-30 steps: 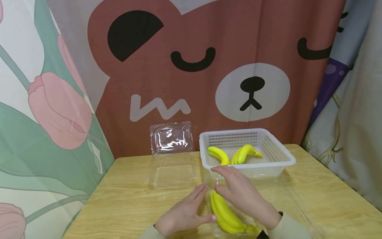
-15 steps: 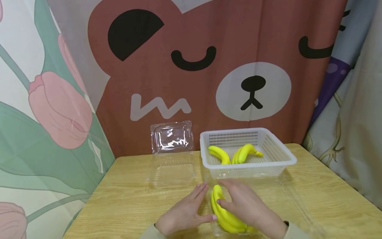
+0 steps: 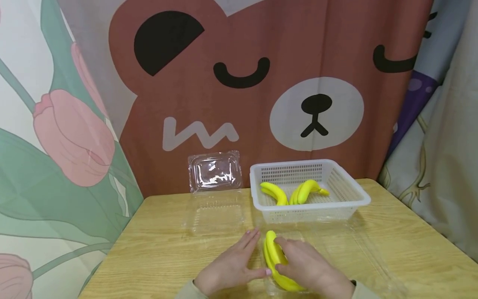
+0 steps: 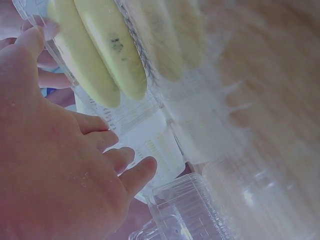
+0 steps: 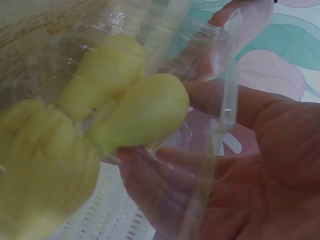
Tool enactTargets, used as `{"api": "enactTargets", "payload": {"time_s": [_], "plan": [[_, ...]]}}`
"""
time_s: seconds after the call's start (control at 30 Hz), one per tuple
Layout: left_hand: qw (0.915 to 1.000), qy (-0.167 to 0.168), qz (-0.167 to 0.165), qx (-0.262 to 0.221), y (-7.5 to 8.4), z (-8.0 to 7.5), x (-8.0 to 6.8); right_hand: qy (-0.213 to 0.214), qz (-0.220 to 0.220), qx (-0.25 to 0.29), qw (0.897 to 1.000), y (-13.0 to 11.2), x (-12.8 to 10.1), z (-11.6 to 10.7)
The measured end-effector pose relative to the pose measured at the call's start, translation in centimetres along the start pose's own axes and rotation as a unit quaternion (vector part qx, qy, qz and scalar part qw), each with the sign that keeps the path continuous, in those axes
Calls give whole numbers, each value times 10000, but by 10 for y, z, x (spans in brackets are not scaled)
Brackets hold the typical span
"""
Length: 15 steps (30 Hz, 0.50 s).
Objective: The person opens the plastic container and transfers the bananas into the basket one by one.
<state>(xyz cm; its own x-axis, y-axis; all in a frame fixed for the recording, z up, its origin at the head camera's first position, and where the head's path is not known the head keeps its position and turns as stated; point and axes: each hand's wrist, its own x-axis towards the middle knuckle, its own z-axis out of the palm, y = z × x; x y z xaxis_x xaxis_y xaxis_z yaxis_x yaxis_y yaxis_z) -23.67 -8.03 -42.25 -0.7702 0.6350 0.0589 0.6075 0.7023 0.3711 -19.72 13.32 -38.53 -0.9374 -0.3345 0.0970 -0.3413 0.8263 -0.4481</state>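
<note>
A bunch of yellow bananas (image 3: 274, 257) lies in an opened clear plastic clamshell (image 3: 266, 286) at the table's front. My right hand (image 3: 310, 268) lies over its right side, with thumb and fingers on either side of a banana. In the right wrist view, the banana ends (image 5: 142, 112) show through clear plastic, with thumb and fingertips against one. My left hand (image 3: 231, 263) rests along the clamshell's left side with fingers extended and thumb at the edge by the bananas. The left wrist view shows its fairly straight fingers (image 4: 137, 175) beside the container.
Behind the hands stands a white perforated basket (image 3: 310, 212) holding more bananas (image 3: 274, 193). Left of it, another clear clamshell (image 3: 214, 172) stands opened, lid upright. The near clamshell's clear lid (image 3: 373, 253) lies spread to the right. A printed curtain (image 3: 186, 104) hangs behind the table.
My right hand has come down from above the bananas' far end, nearer to me, and its fingers now lie on the bunch. The left hand stays in place.
</note>
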Motion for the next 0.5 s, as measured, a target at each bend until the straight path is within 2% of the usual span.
{"api": "enactTargets", "payload": {"time_s": [0.5], "plan": [[10000,-27,21,-84,-1,2,0,8,-5,-172,9999,2,-1,3]]}}
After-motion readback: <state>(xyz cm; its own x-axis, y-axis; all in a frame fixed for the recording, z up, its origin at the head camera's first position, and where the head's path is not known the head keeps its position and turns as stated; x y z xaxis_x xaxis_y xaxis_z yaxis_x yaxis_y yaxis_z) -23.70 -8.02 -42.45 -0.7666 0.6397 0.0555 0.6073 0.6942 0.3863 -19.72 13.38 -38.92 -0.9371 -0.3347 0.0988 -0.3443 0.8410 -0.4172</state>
